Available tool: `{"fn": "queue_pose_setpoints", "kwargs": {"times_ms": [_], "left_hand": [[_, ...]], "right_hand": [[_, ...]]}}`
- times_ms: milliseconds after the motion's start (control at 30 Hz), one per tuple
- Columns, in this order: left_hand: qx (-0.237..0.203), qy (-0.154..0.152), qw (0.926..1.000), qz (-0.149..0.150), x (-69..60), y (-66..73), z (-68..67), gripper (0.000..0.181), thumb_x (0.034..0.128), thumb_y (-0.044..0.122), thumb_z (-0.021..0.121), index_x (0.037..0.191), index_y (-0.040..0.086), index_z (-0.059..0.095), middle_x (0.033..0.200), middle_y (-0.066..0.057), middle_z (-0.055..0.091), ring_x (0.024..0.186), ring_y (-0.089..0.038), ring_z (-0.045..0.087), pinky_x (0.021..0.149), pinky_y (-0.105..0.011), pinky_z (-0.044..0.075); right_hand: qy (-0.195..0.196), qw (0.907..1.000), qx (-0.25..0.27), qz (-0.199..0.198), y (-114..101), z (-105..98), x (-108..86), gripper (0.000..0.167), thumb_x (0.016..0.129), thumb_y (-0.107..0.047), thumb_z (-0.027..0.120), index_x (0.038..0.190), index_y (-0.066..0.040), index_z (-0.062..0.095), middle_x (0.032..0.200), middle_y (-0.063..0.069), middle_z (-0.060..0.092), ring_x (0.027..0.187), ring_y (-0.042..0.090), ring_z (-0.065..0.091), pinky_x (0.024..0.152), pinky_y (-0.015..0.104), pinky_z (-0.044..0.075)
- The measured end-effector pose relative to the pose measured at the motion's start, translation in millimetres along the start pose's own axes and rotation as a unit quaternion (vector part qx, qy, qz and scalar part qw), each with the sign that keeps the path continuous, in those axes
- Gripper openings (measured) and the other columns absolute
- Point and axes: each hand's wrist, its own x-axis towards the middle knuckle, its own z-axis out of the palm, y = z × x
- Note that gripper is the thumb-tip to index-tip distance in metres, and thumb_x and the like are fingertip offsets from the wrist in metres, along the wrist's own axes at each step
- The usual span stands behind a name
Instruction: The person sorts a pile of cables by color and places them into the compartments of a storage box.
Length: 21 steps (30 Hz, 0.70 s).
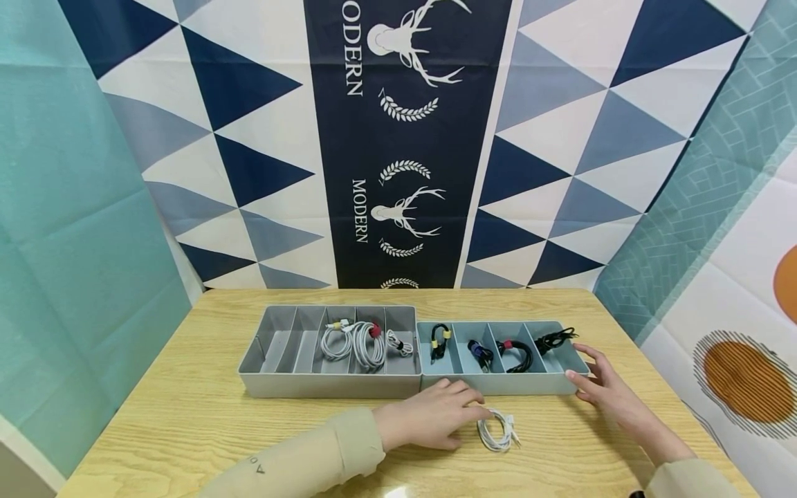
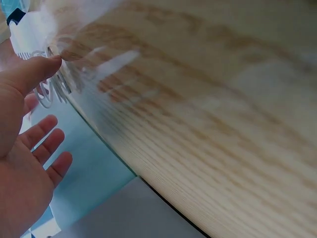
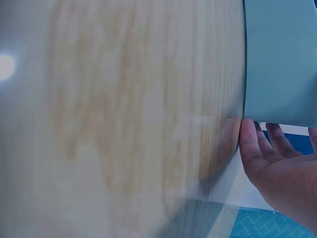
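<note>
A white coiled cable (image 1: 496,432) lies on the table in front of the bins. My left hand (image 1: 432,415) reaches over beside it, a fingertip at the coil's left edge; in the left wrist view the thumb overlaps the cable (image 2: 45,94) and the other fingers are spread. At the right end of the blue divided bin (image 1: 498,384), my right hand (image 1: 600,387) touches the front corner with loosely bent fingers. In the right wrist view its fingertips rest against the end of the bin (image 3: 282,64). Black cables (image 1: 518,356) sit in the blue bin's compartments.
A grey divided bin (image 1: 330,385) adjoins the blue one on the left, with coiled white cables (image 1: 369,346) in several compartments. Both stand on a wooden table (image 1: 180,415). Behind it hangs a patterned cloth (image 1: 398,138). A small black object (image 1: 636,494) shows at the bottom edge.
</note>
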Motion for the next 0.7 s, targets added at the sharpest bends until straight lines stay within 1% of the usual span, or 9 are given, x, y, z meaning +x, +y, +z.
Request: {"fn": "queue_pose_setpoints", "kwargs": {"times_ms": [133,167,233,267,367,467,567,633,700], "left_hand": [[0.001,-0.005,1.0000,0.003,1.8,0.0,1.4,0.068,0.0818,0.043,0.069,0.142,0.032,0.039,0.141,0.007,0.042,0.127,-0.010,0.037,0.100,-0.024,0.034],[-0.002,-0.008,1.0000,0.005,2.0,-0.4,2.0,0.068,0.0822,0.043,0.069,0.142,0.032,0.039,0.141,0.007,0.042,0.127,-0.010,0.038,0.099,-0.024,0.034],[-0.008,-0.014,0.9998,0.009,2.3,-1.5,2.9,0.066,0.0831,0.041,0.068,0.142,0.033,0.040,0.140,0.007,0.042,0.126,-0.009,0.038,0.097,-0.022,0.035],[-0.011,-0.017,0.9997,0.012,2.3,-2.0,3.3,0.065,0.0837,0.040,0.067,0.142,0.033,0.040,0.140,0.007,0.042,0.126,-0.009,0.038,0.096,-0.022,0.035],[-0.019,-0.028,0.9993,0.015,2.3,-2.7,3.9,0.061,0.0852,0.036,0.065,0.141,0.034,0.041,0.139,0.008,0.043,0.126,-0.009,0.038,0.093,-0.021,0.034],[-0.028,-0.034,0.9989,0.016,2.4,-2.3,3.7,0.057,0.0864,0.033,0.064,0.139,0.035,0.042,0.138,0.008,0.044,0.126,-0.009,0.037,0.094,-0.021,0.034],[-0.035,-0.034,0.9987,0.017,2.8,-1.8,4.0,0.050,0.0878,0.031,0.064,0.135,0.036,0.046,0.136,0.009,0.045,0.126,-0.009,0.038,0.094,-0.021,0.034],[-0.037,-0.030,0.9988,0.015,2.8,-1.4,4.1,0.044,0.0893,0.030,0.062,0.131,0.036,0.049,0.135,0.009,0.046,0.125,-0.009,0.039,0.093,-0.021,0.034],[-0.035,-0.022,0.9991,0.010,2.9,-1.1,5.0,0.038,0.0908,0.030,0.061,0.127,0.035,0.052,0.133,0.009,0.047,0.123,-0.009,0.040,0.092,-0.021,0.034]], "right_hand": [[0.002,1.0000,-0.008,0.000,1.0,-0.6,0.3,0.071,0.100,-0.031,0.047,0.149,-0.010,0.001,0.145,0.039,0.011,0.121,0.039,0.039,0.079,0.029,0.051],[0.002,0.9999,-0.011,0.001,1.3,-0.8,0.3,0.070,0.100,-0.031,0.047,0.149,-0.010,0.002,0.145,0.038,0.013,0.119,0.032,0.043,0.079,0.029,0.051],[0.002,0.9999,-0.012,0.000,1.6,-0.9,0.0,0.070,0.100,-0.030,0.047,0.149,-0.009,0.002,0.144,0.038,0.014,0.115,0.026,0.045,0.079,0.030,0.051],[0.002,0.9999,-0.011,0.001,1.8,-1.1,0.1,0.070,0.100,-0.030,0.047,0.149,-0.009,0.002,0.144,0.038,0.014,0.112,0.019,0.047,0.079,0.030,0.051],[-0.001,1.0000,-0.009,0.001,2.2,-1.6,0.8,0.070,0.100,-0.029,0.047,0.149,-0.008,0.001,0.144,0.038,0.014,0.107,0.011,0.047,0.079,0.030,0.051],[-0.002,0.9999,-0.013,0.001,2.5,-1.5,1.8,0.070,0.100,-0.029,0.046,0.149,-0.008,0.001,0.144,0.039,0.013,0.109,0.014,0.047,0.080,0.031,0.051],[-0.003,0.9999,-0.013,-0.002,3.0,-0.8,2.4,0.069,0.100,-0.028,0.046,0.148,-0.006,0.001,0.144,0.039,0.013,0.112,0.020,0.047,0.080,0.032,0.051],[-0.003,1.0000,-0.009,-0.002,3.3,-0.3,2.6,0.069,0.100,-0.028,0.046,0.148,-0.006,0.001,0.143,0.040,0.013,0.109,0.016,0.048,0.080,0.033,0.051],[-0.003,1.0000,-0.006,-0.003,3.8,-0.3,2.7,0.069,0.100,-0.027,0.046,0.148,-0.006,0.001,0.143,0.040,0.013,0.104,0.005,0.047,0.080,0.032,0.051]]}}
